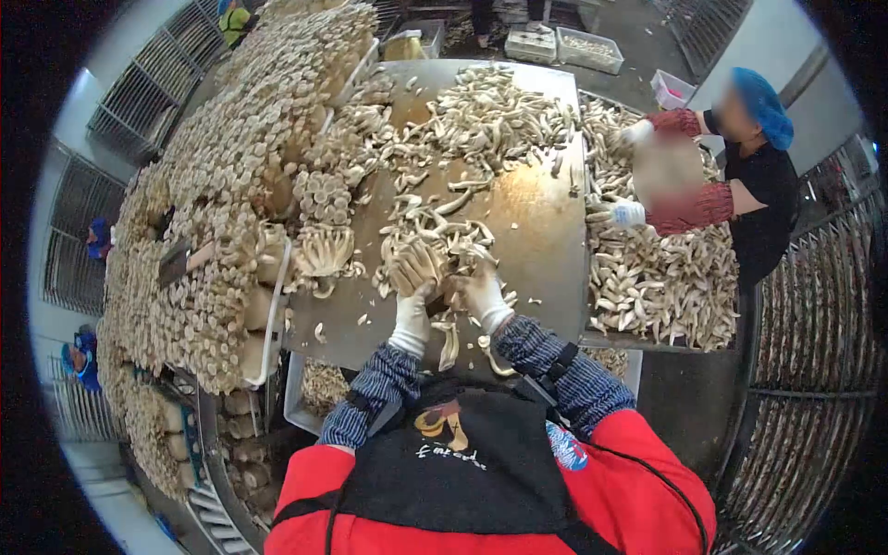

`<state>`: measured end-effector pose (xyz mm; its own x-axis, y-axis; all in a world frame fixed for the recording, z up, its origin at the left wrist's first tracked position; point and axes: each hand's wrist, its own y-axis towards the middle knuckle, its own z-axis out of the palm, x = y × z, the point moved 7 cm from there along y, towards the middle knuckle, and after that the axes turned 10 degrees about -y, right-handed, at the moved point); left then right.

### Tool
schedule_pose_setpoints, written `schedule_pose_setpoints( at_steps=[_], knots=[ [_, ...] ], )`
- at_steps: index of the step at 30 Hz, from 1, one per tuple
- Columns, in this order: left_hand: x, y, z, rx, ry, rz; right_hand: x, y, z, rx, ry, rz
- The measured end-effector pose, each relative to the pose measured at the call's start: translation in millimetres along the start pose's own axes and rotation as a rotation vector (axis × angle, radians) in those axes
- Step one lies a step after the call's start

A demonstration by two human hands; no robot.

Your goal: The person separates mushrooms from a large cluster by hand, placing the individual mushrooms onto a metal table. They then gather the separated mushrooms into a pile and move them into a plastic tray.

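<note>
A cluster of pale, long-stemmed mushrooms [418, 266] is held low over the metal table. My left hand [413, 319], in a white glove, is closed around its base. Close beside it, my right hand [483, 294], also gloved in white, has its fingers bent in at the cluster's right side. Something dark shows between the two hands, too small to make out. Loose mushrooms [435, 220] lie just beyond my hands, and single stems [448, 344] lie nearer my apron. Another upright cluster [324, 252] stands to the left.
Mushroom blocks [213, 222] are stacked high along the left. A heap of separated mushrooms [499, 116] covers the table's [546, 231] far end. On the right, a co-worker [763, 176] reaches into a mushroom-filled tray [661, 287]. White crates [589, 51] stand on the floor behind.
</note>
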<state>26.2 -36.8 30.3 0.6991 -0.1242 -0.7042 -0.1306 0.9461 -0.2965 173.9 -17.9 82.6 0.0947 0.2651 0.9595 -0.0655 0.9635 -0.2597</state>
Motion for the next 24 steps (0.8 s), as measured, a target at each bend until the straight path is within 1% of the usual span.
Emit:
schedule_pose_setpoints(
  at_steps=[1, 2, 4, 5, 7, 8, 10, 11, 12, 14, 15, 16, 18, 19, 20, 21, 22, 23, 24],
  knots=[
    [6.6, 6.2, -8.8, -0.067, -0.14, -0.133, -4.2, 2.6, -0.3, 0.008, 0.085, -0.054],
    [10.2, 2.8, -16.0, -0.085, -0.166, -0.197, -7.1, 5.9, -2.5, 0.013, 0.169, -0.11],
    [12.9, 8.0, -20.6, -0.042, -0.419, -0.245, -28.6, 12.1, -12.1, 0.008, 0.178, 0.111],
    [15.6, 7.1, -25.8, -0.042, -0.418, -0.245, -37.1, 19.3, -12.8, 0.008, 0.179, 0.111],
    [-6.4, -8.2, -0.1, 0.08, -0.242, -0.133, -48.3, 33.2, -19.1, -0.048, 0.364, -0.008],
    [-5.5, -7.2, 1.5, 0.079, -0.24, -0.136, -52.0, 34.6, -22.1, -0.051, 0.366, -0.006],
    [-2.6, -6.7, 10.8, 0.26, 0.046, -0.112, -38.3, 25.4, -6.2, 0.218, 0.038, -0.037],
    [-0.5, -7.1, 8.6, 0.258, 0.048, -0.115, -35.2, 24.3, -0.4, 0.165, -0.067, -0.033],
    [5.0, -5.1, -0.8, 0.174, -0.052, -0.157, -34.2, 24.1, -3.5, 0.164, -0.064, -0.031],
    [14.4, 0.3, -17.1, 0.005, -0.25, -0.235, -36.1, 23.2, -4.2, 0.285, 0.013, 0.086],
    [13.7, 1.4, -14.4, 0.011, -0.329, -0.293, 0.6, 6.5, -2.9, 0.296, 0.045, -0.043],
    [11.6, 1.2, -14.2, 0.01, -0.327, -0.294, -5.6, 6.4, -0.8, 0.296, 0.046, -0.042],
    [2.5, 0.3, -12.2, 0.041, -0.271, -0.226, -22.2, 11.6, 0.0, 0.198, 0.38, 0.083],
    [-1.1, -4.5, -5.1, 0.063, -0.274, -0.265, -18.1, 17.5, -5.0, 0.138, 0.342, 0.059],
    [1.0, -3.3, -10.4, 0.058, -0.274, -0.266, -21.8, 16.9, -17.4, 0.088, 0.296, 0.153],
    [4.0, -0.2, -17.4, 0.074, -0.308, -0.264, -25.9, 25.8, -17.1, 0.134, 0.272, 0.112],
    [3.3, -0.7, -19.1, 0.09, -0.338, -0.263, -12.7, 27.8, -12.9, 0.177, 0.253, 0.071],
    [6.7, -0.3, -23.6, 0.048, -0.318, -0.303, -9.6, 25.3, -20.7, 0.214, -0.1, 0.156],
    [2.4, -4.5, -16.4, 0.049, -0.313, -0.308, -0.2, 19.4, -18.4, 0.209, -0.095, 0.157]
  ],
)
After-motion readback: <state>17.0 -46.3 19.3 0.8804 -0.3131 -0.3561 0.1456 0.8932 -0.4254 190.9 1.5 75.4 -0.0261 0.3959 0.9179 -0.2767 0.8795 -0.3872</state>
